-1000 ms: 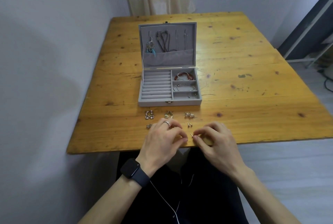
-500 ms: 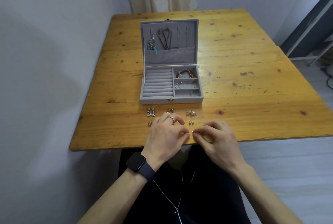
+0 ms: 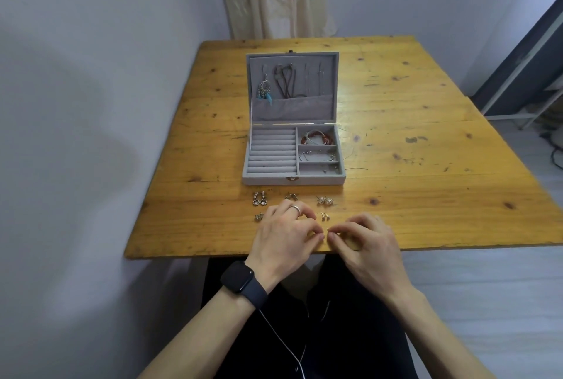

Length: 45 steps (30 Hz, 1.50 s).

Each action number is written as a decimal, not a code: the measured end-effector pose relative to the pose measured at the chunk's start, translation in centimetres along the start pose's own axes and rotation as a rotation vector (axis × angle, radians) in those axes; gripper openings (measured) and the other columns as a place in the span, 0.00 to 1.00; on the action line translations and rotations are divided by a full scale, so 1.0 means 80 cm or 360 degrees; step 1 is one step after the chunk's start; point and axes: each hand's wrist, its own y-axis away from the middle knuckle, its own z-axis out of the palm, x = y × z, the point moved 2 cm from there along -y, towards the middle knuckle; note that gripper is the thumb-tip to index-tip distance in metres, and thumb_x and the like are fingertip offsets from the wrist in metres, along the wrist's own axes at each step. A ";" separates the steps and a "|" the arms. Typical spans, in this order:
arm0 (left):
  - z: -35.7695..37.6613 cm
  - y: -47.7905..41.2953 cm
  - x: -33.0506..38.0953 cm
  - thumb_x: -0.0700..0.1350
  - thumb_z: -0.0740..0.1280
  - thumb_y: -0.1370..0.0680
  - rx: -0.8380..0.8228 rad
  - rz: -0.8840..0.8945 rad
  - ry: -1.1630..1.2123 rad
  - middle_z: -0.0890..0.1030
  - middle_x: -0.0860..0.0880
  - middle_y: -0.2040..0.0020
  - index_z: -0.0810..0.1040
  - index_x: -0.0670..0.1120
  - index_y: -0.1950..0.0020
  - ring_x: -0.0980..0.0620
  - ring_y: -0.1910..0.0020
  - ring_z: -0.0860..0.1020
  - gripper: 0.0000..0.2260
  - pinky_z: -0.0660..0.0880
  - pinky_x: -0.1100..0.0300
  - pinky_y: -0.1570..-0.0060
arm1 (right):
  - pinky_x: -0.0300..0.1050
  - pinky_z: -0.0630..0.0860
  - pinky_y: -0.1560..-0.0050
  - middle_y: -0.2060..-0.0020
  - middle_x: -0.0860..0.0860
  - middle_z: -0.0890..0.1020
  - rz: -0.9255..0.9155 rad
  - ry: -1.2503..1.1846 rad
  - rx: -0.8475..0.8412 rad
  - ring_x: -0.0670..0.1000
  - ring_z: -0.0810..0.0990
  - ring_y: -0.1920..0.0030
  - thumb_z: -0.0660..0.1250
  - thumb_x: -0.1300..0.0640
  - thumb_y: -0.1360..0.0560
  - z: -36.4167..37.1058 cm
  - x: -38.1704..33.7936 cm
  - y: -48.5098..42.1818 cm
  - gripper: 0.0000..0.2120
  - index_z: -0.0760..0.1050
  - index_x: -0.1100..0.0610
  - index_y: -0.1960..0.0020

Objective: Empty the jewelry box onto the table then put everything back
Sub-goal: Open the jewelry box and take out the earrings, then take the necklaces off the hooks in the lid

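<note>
The left hand (image 3: 286, 235) and right hand (image 3: 365, 241) both pinch what looks like a tiny stud (image 3: 328, 230) between curled fingertips (image 3: 320, 236), right at the near edge of the table (image 3: 426, 165); the open jewelry box (image 3: 294, 150) sits farther in. Keep the pinch over the wood, as a slip could go off the edge. Bare table lies right; laid-out earrings (image 3: 324, 200) crowd the far side.

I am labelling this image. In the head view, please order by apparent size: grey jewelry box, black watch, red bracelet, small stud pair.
1. grey jewelry box
2. black watch, somewhat enlarged by nearness to the camera
3. red bracelet, only a little smaller
4. small stud pair
</note>
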 end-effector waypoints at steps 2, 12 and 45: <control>-0.001 0.000 0.001 0.56 0.69 0.23 -0.0010 0.0012 -0.0010 0.79 0.57 0.47 0.85 0.55 0.51 0.56 0.43 0.72 0.08 0.68 0.57 0.43 | 0.53 0.74 0.54 0.59 0.43 0.77 0.0007 -0.0025 -0.0019 0.45 0.75 0.55 0.78 0.52 0.29 -0.003 -0.002 0.000 0.05 0.85 0.46 0.55; -0.066 -0.026 -0.035 0.57 0.67 0.23 0.0133 -0.0083 0.0065 0.80 0.58 0.45 0.79 0.58 0.40 0.58 0.43 0.74 0.12 0.70 0.58 0.42 | 0.32 0.73 0.57 0.55 0.40 0.78 0.0011 -0.0250 -0.0082 0.43 0.78 0.55 0.74 0.50 0.26 -0.036 -0.031 -0.022 0.06 0.83 0.47 0.49; -0.065 -0.275 -0.249 0.58 0.69 0.23 0.0388 -0.0642 0.1098 0.73 0.65 0.42 0.53 0.66 0.24 0.64 0.52 0.79 0.33 0.76 0.70 0.63 | 0.44 0.73 0.64 0.61 0.45 0.82 -0.0099 0.0538 0.0219 0.54 0.81 0.61 0.63 0.45 0.23 0.071 -0.132 -0.402 0.12 0.82 0.50 0.56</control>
